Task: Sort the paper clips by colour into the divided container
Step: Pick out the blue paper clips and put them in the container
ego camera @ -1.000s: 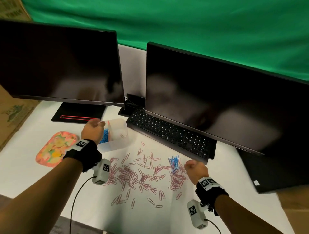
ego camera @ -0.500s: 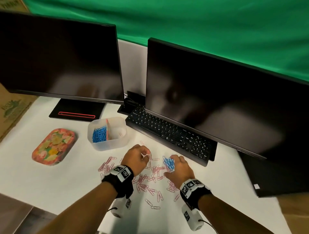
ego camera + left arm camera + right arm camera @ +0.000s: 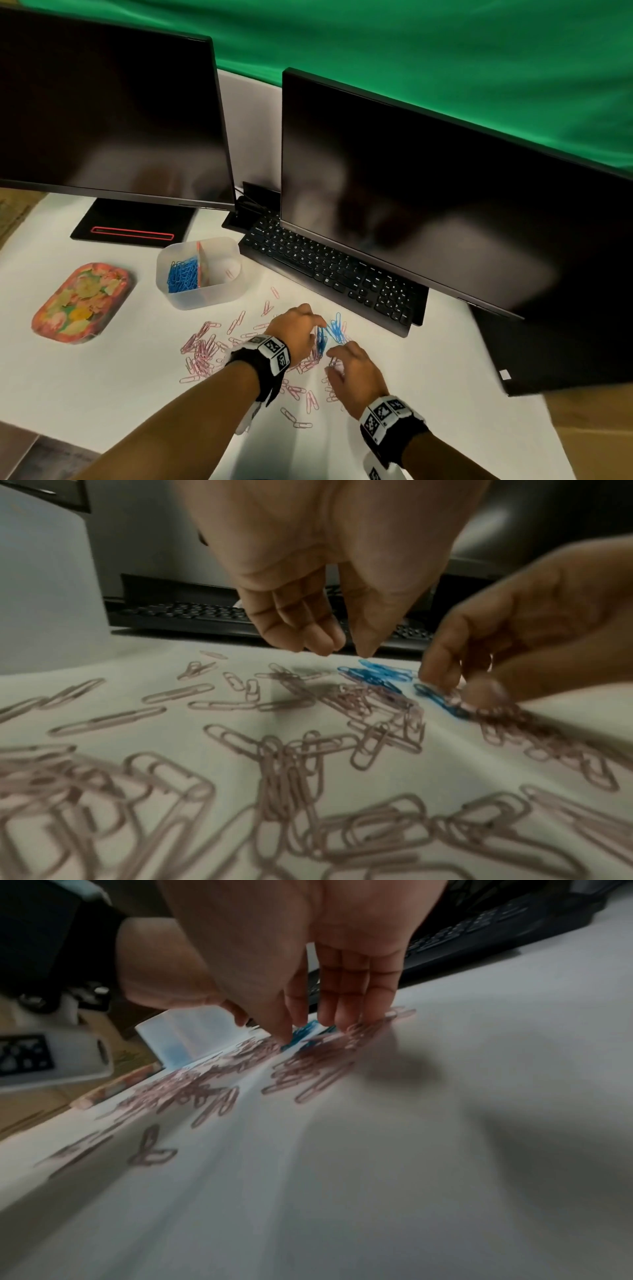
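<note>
The clear divided container (image 3: 202, 298) stands on the white table, with blue clips (image 3: 183, 275) in its left half and a pink clip (image 3: 228, 273) in its right half. Pink clips (image 3: 202, 349) lie scattered in front of it. A small bunch of blue clips (image 3: 334, 330) lies near the keyboard. My left hand (image 3: 317, 327) hovers just over that bunch (image 3: 373, 672), thumb and fingers drawn close, holding nothing. My right hand (image 3: 330, 359) has its fingertips (image 3: 342, 1020) down on the clips beside the blue ones (image 3: 304, 1031). Blur hides whether it pinches one.
Two dark monitors stand behind, with a black keyboard (image 3: 335, 274) under the right one, close behind the hands. A flowered tray (image 3: 82, 301) lies left of the container. A black monitor base (image 3: 133, 229) sits behind it. The table's front edge runs near my forearms.
My left hand let go of the container, which now stands on the table, and came right to the blue clips. My right hand moved onto the pile, then drew back slightly.
</note>
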`<state>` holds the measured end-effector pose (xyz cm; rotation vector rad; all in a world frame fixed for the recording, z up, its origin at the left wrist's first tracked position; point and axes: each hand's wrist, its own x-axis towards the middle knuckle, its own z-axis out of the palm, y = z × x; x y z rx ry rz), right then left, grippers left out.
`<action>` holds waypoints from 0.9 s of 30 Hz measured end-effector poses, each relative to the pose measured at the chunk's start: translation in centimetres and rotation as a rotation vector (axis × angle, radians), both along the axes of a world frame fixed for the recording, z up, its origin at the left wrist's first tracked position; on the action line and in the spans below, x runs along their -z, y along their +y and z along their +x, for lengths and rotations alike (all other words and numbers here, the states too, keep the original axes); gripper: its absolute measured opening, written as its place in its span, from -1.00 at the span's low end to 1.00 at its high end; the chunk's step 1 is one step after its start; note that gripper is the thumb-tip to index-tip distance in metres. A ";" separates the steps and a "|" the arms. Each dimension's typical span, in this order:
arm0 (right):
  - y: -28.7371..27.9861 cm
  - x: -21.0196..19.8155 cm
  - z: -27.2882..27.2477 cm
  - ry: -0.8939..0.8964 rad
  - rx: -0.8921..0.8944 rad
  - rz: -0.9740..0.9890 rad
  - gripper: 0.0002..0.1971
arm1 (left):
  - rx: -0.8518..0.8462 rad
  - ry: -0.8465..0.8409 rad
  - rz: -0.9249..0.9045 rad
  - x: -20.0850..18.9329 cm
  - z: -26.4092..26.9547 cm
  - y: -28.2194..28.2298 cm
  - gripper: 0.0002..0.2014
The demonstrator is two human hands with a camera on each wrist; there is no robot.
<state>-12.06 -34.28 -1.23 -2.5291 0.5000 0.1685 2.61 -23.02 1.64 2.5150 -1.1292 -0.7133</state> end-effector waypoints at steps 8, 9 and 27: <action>-2.2 -1.6 4.0 0.078 0.209 -0.053 -0.76 | 0.268 -0.242 0.284 -0.3 -0.8 -1.8 -0.50; -2.1 -1.6 4.5 0.089 0.209 -0.063 -0.75 | 0.259 -0.249 0.293 -0.3 -0.8 -1.7 -0.52; -3.5 -0.8 5.0 0.116 0.214 0.140 -0.88 | -0.148 0.054 0.124 1.5 -0.3 1.0 -0.83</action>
